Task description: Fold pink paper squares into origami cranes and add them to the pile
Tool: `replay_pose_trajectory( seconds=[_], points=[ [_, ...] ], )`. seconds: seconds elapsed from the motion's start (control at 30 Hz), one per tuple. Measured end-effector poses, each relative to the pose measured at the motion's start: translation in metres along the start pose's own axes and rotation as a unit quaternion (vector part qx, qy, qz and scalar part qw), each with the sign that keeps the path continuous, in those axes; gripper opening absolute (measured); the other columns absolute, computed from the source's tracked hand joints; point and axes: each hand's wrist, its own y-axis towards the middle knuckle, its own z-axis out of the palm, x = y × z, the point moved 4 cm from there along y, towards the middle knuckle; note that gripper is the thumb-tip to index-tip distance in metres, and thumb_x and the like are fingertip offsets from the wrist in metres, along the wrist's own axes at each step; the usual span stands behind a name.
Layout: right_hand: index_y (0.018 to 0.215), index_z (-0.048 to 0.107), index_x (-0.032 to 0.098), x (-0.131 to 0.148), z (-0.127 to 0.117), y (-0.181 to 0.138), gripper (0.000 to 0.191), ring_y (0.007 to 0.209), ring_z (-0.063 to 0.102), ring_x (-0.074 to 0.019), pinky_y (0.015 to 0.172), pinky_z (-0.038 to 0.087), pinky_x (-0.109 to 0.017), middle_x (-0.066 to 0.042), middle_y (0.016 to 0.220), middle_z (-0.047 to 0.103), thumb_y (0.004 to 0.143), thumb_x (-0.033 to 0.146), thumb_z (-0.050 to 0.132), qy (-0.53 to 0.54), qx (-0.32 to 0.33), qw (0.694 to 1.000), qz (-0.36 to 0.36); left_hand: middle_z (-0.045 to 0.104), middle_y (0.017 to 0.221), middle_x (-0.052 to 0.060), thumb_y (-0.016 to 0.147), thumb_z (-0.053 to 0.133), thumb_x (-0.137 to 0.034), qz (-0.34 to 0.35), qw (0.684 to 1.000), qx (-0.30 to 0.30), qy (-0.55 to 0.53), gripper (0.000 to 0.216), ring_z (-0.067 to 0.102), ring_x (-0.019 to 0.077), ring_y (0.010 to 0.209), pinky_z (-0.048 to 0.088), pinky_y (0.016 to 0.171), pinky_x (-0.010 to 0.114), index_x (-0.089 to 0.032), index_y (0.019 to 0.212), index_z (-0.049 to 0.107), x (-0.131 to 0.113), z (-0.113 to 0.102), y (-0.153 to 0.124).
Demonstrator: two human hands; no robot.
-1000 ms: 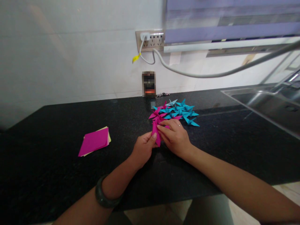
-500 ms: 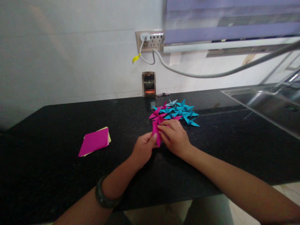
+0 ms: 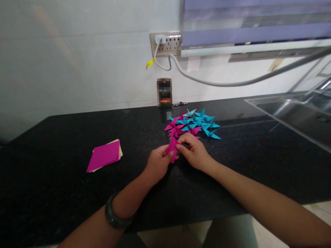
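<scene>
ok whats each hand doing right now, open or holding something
Left hand: closed, holding the folded magenta paper.
Right hand: closed, pinching the same paper's right side.

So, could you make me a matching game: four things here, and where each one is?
1. folded paper
2. cranes
3. bracelet
4. plug

A. in the socket
B. grouped on the counter
C. in the left hand and right hand
D. around the left arm

Pairs: 1-C, 2-B, 3-D, 4-A

Pale wall [image 3: 77, 69], black countertop [image 3: 64, 199], metal sink [image 3: 297, 113], purplish blind [image 3: 253, 17]
</scene>
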Motion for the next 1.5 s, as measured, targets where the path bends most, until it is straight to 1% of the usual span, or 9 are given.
replay_pose_trajectory(
  seconds=[0.23, 0.4, 0.5, 0.6, 0.73, 0.87, 1.17, 1.37, 1.5],
  points=[
    [0.086, 0.061, 0.02, 0.007, -0.003, -0.001, 0.008, 0.091, 0.051, -0.0172, 0.065, 0.048, -0.029, -0.007, 0.097, 0.049, 0.081, 0.021, 0.055, 0.092, 0.046, 0.992, -0.071, 0.064, 0.066, 0.001, 0.066, 0.067, -0.027, -0.021, 0.995, -0.005, -0.096, 0.028, 0.057, 0.0117, 0.056, 0.043, 0.058, 0.024, -0.012, 0.089, 0.06, -0.004, 0.001, -0.001],
    [0.091, 0.067, 0.025, 0.007, -0.003, -0.001, 0.019, 0.098, 0.049, -0.017, 0.084, 0.044, -0.036, -0.006, 0.103, 0.05, 0.08, 0.015, 0.055, 0.056, 0.057, 0.986, -0.145, 0.063, 0.062, 0.001, 0.062, 0.071, -0.023, -0.02, 0.993, 0.013, -0.119, 0.02, 0.054, 0.0093, 0.055, 0.042, 0.058, 0.022, -0.011, 0.077, 0.063, -0.006, 0.003, -0.001],
    [0.095, 0.067, 0.026, 0.008, -0.002, -0.002, 0.02, 0.104, 0.048, -0.0189, 0.089, 0.042, -0.038, -0.007, 0.111, 0.048, 0.079, 0.019, 0.058, 0.039, 0.079, 0.983, -0.162, 0.065, 0.069, 0.001, 0.061, 0.072, -0.018, -0.016, 0.988, 0.019, -0.154, 0.024, 0.055, 0.0093, 0.06, 0.043, 0.061, 0.021, -0.011, 0.082, 0.064, -0.007, 0.004, 0.0],
    [0.095, 0.068, 0.022, 0.013, -0.002, -0.003, 0.019, 0.106, 0.047, -0.0207, 0.091, 0.04, -0.04, -0.008, 0.112, 0.05, 0.08, 0.026, 0.057, 0.024, 0.092, 0.985, -0.145, 0.067, 0.078, 0.004, 0.065, 0.069, -0.02, -0.02, 0.981, 0.029, -0.193, 0.027, 0.059, 0.0118, 0.069, 0.046, 0.068, 0.025, -0.012, 0.091, 0.063, -0.006, 0.005, 0.001],
    [0.071, 0.068, 0.017, 0.014, -0.002, 0.0, 0.032, 0.089, 0.054, -0.016, 0.079, 0.044, -0.032, -0.007, 0.092, 0.056, 0.088, 0.024, 0.042, 0.049, 0.07, 0.995, -0.06, 0.066, 0.074, 0.003, 0.068, 0.068, -0.022, -0.026, 0.978, 0.036, -0.203, 0.021, 0.059, 0.0111, 0.067, 0.045, 0.067, 0.024, -0.012, 0.086, 0.063, -0.003, 0.006, 0.0],
    [0.081, 0.068, 0.019, 0.011, 0.001, -0.001, 0.015, 0.085, 0.054, -0.0159, 0.072, 0.046, -0.03, -0.006, 0.088, 0.056, 0.081, 0.022, 0.053, 0.048, 0.039, 0.998, -0.018, 0.067, 0.078, 0.004, 0.069, 0.065, -0.018, -0.035, 0.972, 0.045, -0.227, 0.019, 0.059, 0.0117, 0.068, 0.045, 0.07, 0.025, -0.012, 0.087, 0.065, -0.004, 0.006, -0.001],
    [0.094, 0.066, 0.02, 0.016, -0.001, -0.004, 0.019, 0.091, 0.051, -0.0172, 0.072, 0.047, -0.031, -0.007, 0.095, 0.052, 0.08, 0.02, 0.054, 0.037, 0.009, 0.998, -0.049, 0.067, 0.081, 0.007, 0.079, 0.055, -0.031, -0.015, 0.961, 0.082, -0.263, 0.023, 0.062, 0.0156, 0.074, 0.046, 0.076, 0.032, -0.012, 0.089, 0.063, -0.008, 0.007, -0.003],
    [0.076, 0.068, 0.018, 0.022, -0.002, -0.004, 0.026, 0.091, 0.049, -0.0175, 0.081, 0.043, -0.035, -0.007, 0.092, 0.049, 0.086, 0.027, 0.045, 0.02, 0.041, 0.997, -0.07, 0.068, 0.08, 0.006, 0.081, 0.055, -0.034, -0.004, 0.966, 0.082, -0.246, 0.025, 0.061, 0.0135, 0.071, 0.046, 0.073, 0.029, -0.013, 0.087, 0.064, -0.008, 0.007, -0.003],
    [0.078, 0.067, 0.017, 0.023, -0.001, -0.005, 0.028, 0.096, 0.048, -0.0186, 0.083, 0.042, -0.035, -0.008, 0.097, 0.05, 0.087, 0.027, 0.043, 0.007, 0.05, 0.995, -0.088, 0.068, 0.082, 0.007, 0.082, 0.053, -0.033, -0.006, 0.966, 0.084, -0.246, 0.025, 0.062, 0.0145, 0.073, 0.046, 0.074, 0.03, -0.012, 0.091, 0.063, -0.007, 0.007, -0.002]
  ],
)
